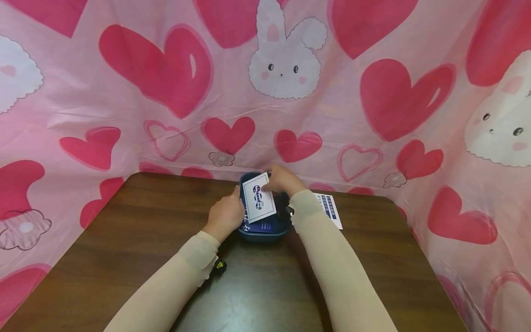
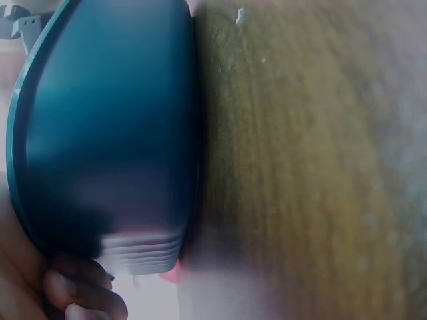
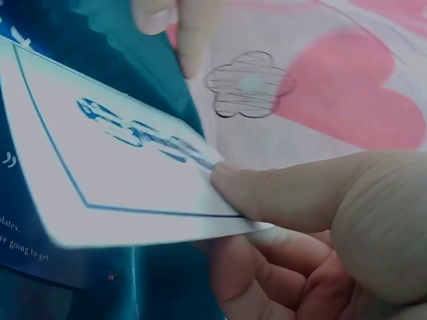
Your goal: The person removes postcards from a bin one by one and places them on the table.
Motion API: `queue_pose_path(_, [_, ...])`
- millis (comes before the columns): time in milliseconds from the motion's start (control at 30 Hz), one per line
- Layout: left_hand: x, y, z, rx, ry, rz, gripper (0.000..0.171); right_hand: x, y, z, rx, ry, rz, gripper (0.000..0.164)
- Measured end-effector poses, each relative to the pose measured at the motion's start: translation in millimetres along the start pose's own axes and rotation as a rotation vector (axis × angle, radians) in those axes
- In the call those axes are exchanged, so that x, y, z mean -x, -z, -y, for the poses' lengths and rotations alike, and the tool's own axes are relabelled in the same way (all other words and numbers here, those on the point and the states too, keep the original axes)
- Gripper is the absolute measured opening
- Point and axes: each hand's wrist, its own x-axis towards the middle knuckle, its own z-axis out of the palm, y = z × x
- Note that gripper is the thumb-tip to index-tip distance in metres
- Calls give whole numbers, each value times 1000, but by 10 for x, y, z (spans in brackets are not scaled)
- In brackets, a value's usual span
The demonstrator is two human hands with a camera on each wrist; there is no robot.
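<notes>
My left hand grips the left rim of a dark blue plastic bin. In the left wrist view its fingers curl at the rim of the bin. Over the bin, my right hand pinches a white card with a blue border and blue print. The right wrist view shows the thumb on top of the card and the fingers bent beneath it. Under the card, a dark blue printed packet lies inside the bin.
A white printed sheet lies on the wooden table, right of the bin and partly behind my right sleeve. A pink curtain with hearts and rabbits hangs close behind the table and along its sides.
</notes>
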Motion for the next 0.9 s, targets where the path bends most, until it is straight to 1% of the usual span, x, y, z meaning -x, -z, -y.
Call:
queue_pose_path(133, [-4, 0, 5, -11, 1, 10, 66, 62, 58, -129, -3, 8, -57, 40])
queue_pose_path(233, [-11, -10, 16, -12, -6, 4, 66, 148, 125, -215, -16, 13, -85, 37])
queue_pose_path(400, [-13, -23, 31, 15, -9, -15, 64, 296, 232, -384, -123, -9, -116, 36])
queue_pose_path(600, [7, -24, 5, 29, -19, -27, 63, 450, 376, -689, -234, -56, -145, 35])
queue_pose_path(700, [8, -27, 1, 27, -19, -42, 62, 521, 475, -823, -270, -76, -169, 37])
queue_pose_path(767, [7, -26, 1, 21, -22, -52, 61, 565, 551, -900, -274, -85, -185, 39])
queue_pose_path(900, [9, -13, 12, 21, -25, -54, 61, 647, 703, -1013, -307, -105, -210, 43])
